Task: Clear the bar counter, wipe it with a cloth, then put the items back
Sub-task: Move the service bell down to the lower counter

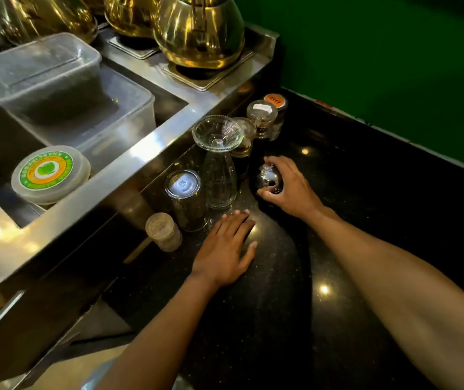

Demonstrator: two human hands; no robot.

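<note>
- Black speckled counter (351, 220), glossy, with lamp glare spots; green wall (394, 66) behind it.
- Steel ledge (129, 170) along counter's left edge; above it, clear tubs (56, 80) in a well, plus a round container with green-orange lid (46, 170).
- Brass kettles (199, 29) on square pads at the back of the ledge.
- Row of items on counter against ledge, near to far: small shaker (163, 230), inverted tumbler (187, 199), inverted stemmed glass (219, 161), two glass-stoppered bottles (261, 116), jar with orange lid (275, 102).
- Tumbler and stemmed glass stand touching or nearly so; cannot tell which.
- Shaker just beside tumbler, apart from left hand.
- Left hand (225, 249): flat on counter, palm down, fingers spread, gripping nothing; fingertips just short of stemmed glass base.
- Right hand (287, 187): fingers curled around chrome ball top (268, 178) of a dark item standing on counter, just right of stemmed glass.
- Dark item's body mostly lost against black surface; type cannot be told.
- Both forearms bare, reaching in from lower right.
</note>
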